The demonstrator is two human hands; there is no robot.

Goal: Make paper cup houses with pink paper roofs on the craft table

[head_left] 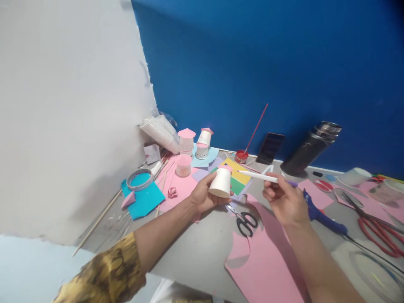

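Note:
My left hand [205, 194] is closed around a white paper cup [221, 182], held tilted above the table, with a bit of pink paper [226, 168] showing at its far end. In my right hand [288, 201] is a slim white pen [260, 175], its tip pointing left toward the cup and apart from it. Black-handled scissors [245, 221] lie on the table just below the cup. Beyond my left hand stand several white cups with pink paper tops, among them a short one [183, 165] and a taller stack [186, 141].
A large pink paper sheet [268, 252] with cut-outs lies in front. At right are a blue glue gun [326, 216], red-handled scissors [375, 231], a dark bottle [311, 149] and a phone [270, 148]. At left are a tape roll [139, 180], teal paper [147, 202] and stacked cups [160, 132].

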